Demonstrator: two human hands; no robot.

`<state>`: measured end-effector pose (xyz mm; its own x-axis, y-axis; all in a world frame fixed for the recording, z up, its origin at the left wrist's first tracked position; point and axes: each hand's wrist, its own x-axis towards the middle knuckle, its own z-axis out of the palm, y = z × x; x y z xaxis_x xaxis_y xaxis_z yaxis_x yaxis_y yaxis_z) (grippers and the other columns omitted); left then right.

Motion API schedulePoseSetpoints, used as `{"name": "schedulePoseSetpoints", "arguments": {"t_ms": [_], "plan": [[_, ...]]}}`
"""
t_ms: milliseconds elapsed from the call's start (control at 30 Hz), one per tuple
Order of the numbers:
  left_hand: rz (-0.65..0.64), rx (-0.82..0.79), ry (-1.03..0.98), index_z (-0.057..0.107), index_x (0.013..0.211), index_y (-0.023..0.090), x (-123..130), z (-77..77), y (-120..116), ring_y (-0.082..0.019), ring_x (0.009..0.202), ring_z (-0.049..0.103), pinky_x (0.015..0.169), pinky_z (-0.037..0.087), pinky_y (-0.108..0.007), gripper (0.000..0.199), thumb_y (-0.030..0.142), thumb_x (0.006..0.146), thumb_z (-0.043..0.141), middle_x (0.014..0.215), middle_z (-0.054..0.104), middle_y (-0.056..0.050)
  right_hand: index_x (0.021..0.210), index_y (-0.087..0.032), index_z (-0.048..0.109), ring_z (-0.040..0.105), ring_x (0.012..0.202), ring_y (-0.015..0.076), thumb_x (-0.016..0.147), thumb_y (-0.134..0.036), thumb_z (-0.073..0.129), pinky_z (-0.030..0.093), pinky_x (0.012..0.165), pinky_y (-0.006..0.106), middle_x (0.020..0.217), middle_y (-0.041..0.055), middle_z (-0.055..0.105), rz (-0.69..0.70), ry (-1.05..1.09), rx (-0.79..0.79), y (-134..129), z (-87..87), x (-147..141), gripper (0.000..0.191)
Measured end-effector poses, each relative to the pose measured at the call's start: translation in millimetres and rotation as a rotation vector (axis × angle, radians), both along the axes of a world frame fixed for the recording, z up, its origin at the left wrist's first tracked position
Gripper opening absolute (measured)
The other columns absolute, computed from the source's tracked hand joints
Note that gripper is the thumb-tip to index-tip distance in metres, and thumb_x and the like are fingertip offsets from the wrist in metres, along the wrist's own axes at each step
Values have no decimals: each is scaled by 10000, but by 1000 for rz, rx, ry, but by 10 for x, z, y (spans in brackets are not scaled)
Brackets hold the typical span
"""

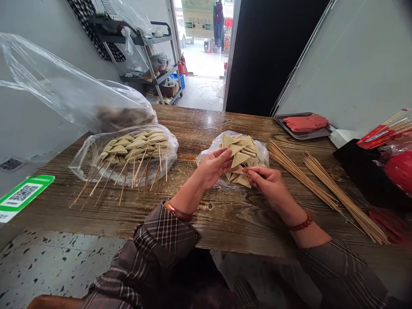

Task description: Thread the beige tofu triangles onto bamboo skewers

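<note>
My left hand (210,169) is closed, thumb and fingers pinching a pale beige tofu-skin triangle (238,159). Close beside it, my right hand (267,182) pinches a thin bamboo skewer, mostly hidden by the fingers, with its far end toward the held piece. Beneath both hands lies a pile of loose triangles (247,142) on a clear plastic bag (263,151). To the left, a heap of skewered triangles (138,143) rests in another clear bag (84,161), its sticks pointing toward me.
Two bundles of bamboo skewers (296,176) lie on the wooden table (193,122) at right. Behind them are a tray (301,136) of pinkish-red pieces (305,123) and a black box (360,171) with red-wrapped sticks. A green QR card (25,195) is at left; a shelf cart (151,43) stands beyond.
</note>
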<state>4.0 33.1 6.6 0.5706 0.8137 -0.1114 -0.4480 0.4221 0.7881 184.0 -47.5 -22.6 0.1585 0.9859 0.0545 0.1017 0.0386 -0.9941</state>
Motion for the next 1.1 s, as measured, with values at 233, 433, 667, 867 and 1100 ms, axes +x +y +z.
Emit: {"name": "schedulePoseSetpoints", "arguments": {"t_ms": [233,433,667,867,1100], "plan": [[54,79,140,585,996,97,87,-27,-101,-184,679,733,638,575,-259,472,241,654,876,812,748,-99,897,-182,792,618,633,158,848,-400,656,490,607,292,749,53,727,-77,-288,196,-7,39,-18,262],[54,64,143,558,890,128,117,-41,-144,-127,542,670,572,543,-233,426,289,654,874,692,718,-40,889,-227,784,691,788,206,879,-335,618,531,764,346,890,71,775,-138,-469,315,-29,39,-56,198],[91,99,174,649,910,121,83,-26,-93,-129,659,681,562,518,-209,412,384,669,854,802,716,-42,881,-211,783,688,747,197,891,-313,611,519,721,326,834,68,765,-125,-482,343,-33,56,-60,201],[120,136,102,716,778,101,88,-30,-73,-97,626,619,607,515,-197,350,368,620,877,715,708,-35,869,-217,786,687,736,195,892,-326,605,523,727,330,831,64,768,-79,-455,313,-42,70,-86,213],[128,80,71,717,956,133,63,-6,-55,-129,707,682,681,538,-233,394,386,681,844,865,747,-58,897,-227,785,690,739,201,890,-355,609,531,723,337,825,61,766,-76,-441,303,-42,60,-73,219]]}}
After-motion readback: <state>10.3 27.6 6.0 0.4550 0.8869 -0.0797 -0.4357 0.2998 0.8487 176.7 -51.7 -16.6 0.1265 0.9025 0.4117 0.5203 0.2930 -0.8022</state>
